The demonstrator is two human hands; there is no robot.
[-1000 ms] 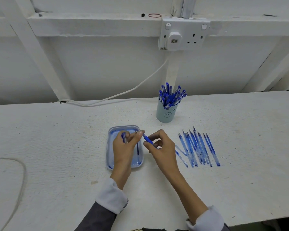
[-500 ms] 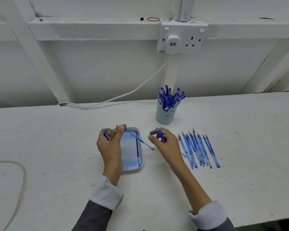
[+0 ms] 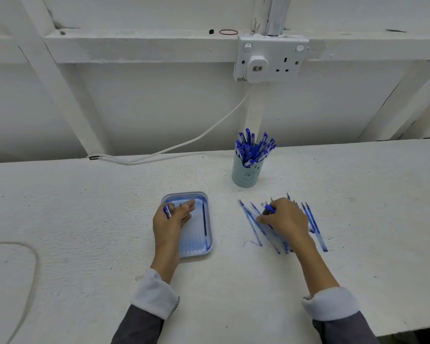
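Rough, matt white table (image 3: 85,219) — glossy plastic tray (image 3: 196,252), clear plastic pen barrels (image 3: 315,227).

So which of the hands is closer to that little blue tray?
Left. The left hand lies over the blue tray, at its left side; the right hand is apart to the tray's right, on the row of pens.

Left hand (image 3: 169,223) with cap (image 3: 167,211) over tray (image 3: 199,235)

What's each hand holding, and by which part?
Left hand holds a blue pen cap in its curled fingers, over the tray. Right hand pinches a blue pen piece at its fingertips, above the loose barrels. Grip points unclear.
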